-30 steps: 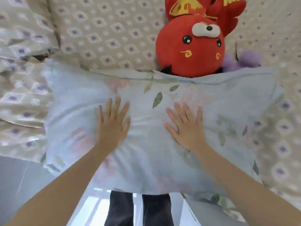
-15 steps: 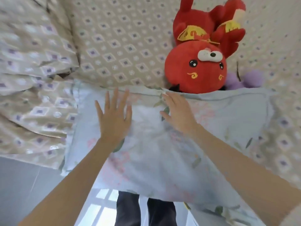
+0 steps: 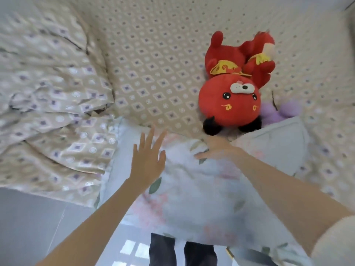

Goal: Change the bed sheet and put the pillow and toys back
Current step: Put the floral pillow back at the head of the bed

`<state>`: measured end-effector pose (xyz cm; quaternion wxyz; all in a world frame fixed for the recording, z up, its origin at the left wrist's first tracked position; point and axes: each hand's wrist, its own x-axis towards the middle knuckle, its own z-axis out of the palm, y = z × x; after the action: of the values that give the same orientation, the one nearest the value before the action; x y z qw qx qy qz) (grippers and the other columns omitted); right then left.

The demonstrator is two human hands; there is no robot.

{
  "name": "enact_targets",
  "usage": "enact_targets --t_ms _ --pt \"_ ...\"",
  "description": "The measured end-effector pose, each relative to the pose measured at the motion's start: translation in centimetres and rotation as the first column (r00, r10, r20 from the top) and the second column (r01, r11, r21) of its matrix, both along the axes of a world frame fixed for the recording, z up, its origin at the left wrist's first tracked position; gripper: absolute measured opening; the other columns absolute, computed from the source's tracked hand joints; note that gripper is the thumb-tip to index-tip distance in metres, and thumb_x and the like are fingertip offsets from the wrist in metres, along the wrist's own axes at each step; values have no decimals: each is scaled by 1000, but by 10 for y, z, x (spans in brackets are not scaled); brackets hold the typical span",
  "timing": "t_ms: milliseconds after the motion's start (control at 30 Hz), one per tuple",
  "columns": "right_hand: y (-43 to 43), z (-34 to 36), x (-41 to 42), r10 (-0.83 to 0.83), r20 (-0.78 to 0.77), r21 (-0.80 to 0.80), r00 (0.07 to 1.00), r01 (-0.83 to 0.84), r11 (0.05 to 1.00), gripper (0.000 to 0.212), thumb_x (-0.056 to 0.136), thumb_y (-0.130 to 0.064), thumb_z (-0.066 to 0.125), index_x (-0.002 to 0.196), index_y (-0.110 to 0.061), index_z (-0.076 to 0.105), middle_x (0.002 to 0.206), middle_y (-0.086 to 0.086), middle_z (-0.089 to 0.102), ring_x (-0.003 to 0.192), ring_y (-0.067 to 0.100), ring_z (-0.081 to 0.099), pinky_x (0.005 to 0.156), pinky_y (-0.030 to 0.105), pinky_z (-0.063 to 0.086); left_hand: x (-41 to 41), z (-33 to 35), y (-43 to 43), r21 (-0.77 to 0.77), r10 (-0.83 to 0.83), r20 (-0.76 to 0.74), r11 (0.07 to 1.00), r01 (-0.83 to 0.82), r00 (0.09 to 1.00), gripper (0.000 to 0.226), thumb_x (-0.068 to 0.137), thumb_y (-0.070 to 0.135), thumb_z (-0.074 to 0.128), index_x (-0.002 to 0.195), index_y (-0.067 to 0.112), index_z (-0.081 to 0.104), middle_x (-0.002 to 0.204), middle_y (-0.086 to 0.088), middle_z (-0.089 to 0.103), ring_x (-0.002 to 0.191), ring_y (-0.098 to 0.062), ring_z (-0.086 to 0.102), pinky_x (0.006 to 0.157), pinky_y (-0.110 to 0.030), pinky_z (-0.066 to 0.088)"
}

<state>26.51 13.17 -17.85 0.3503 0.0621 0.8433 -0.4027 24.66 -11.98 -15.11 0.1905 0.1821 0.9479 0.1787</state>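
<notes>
The light blue flowery pillow (image 3: 201, 198) lies at the near edge of the tan diamond bed sheet (image 3: 153, 64). The left hand (image 3: 148, 160) is over the pillow's left part, with its fingers straight and spread. The right hand (image 3: 217, 150) rests on the pillow's far edge. It is blurry, so I cannot tell how its fingers lie. A red plush toy (image 3: 230, 100) lies just behind the pillow, with a purple plush toy (image 3: 278, 112) beside it.
</notes>
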Motion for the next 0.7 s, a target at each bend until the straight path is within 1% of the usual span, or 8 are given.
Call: enact_targets --t_ms 67,167,233,333,500,600,633,700 --pt "3 20 3 -45 59 -115 997 52 992 24 85 -29 72 108 -20 72 109 5 71 86 16 72 85 33 57 6 7 2 17 7 49 1000 -7 999 60 100 28 37 150 39 6 160 4 -8 147 -26 -7 117 -50 8" --pt "5 80 17 -26 129 -89 991 38 995 27 81 -41 72 97 -20 77 102 0 74 88 3 70 90 21 49 14 42 1 47 -2 56 999 -1 998 60 100 27 38 150 39 9 160 5 -7 147 -27 -6 117 -51 14" --pt "6 114 22 -50 130 -60 990 58 997 26 76 -49 72 80 -24 80 85 -9 75 86 -6 66 79 5 42 15 63 5 55 -19 15 998 18 1000 59 99 26 38 151 38 11 160 4 -4 147 -30 -1 113 -53 22" --pt "11 168 29 -109 82 -51 991 113 992 24 75 -49 71 69 -27 78 80 -13 74 86 -9 63 70 -3 37 13 99 17 110 -4 -42 994 9 999 57 100 27 37 151 36 12 160 3 -5 146 -33 0 111 -55 23" --pt "36 270 41 -359 -114 -51 926 355 933 23 76 -50 74 70 -27 79 79 -15 74 77 -16 60 65 -2 39 5 175 41 238 55 -182 971 -10 982 58 101 33 32 150 42 1 159 4 -13 146 -30 -11 114 -58 7" --pt "53 326 53 -485 -302 -99 821 479 872 27 77 -45 76 53 -52 68 56 -32 61 56 -22 54 46 -1 36 -2 214 61 324 139 -178 943 -76 974 56 100 41 32 150 43 6 160 2 -7 147 -28 -7 115 -54 8" --pt "55 334 54 -512 -335 -121 791 503 856 33 79 -43 75 51 -57 64 54 -37 58 59 -21 55 49 -1 37 -4 214 61 369 176 -123 922 -120 977 57 100 42 35 150 41 8 160 0 -5 147 -28 -5 115 -51 10" --pt "71 368 67 -629 -388 -231 673 590 774 16 80 -42 74 65 -42 74 75 -35 66 80 -10 61 70 8 45 -1 237 81 491 229 30 845 -214 973 67 98 45 41 152 32 5 160 -6 -4 147 -26 -3 117 -44 9"
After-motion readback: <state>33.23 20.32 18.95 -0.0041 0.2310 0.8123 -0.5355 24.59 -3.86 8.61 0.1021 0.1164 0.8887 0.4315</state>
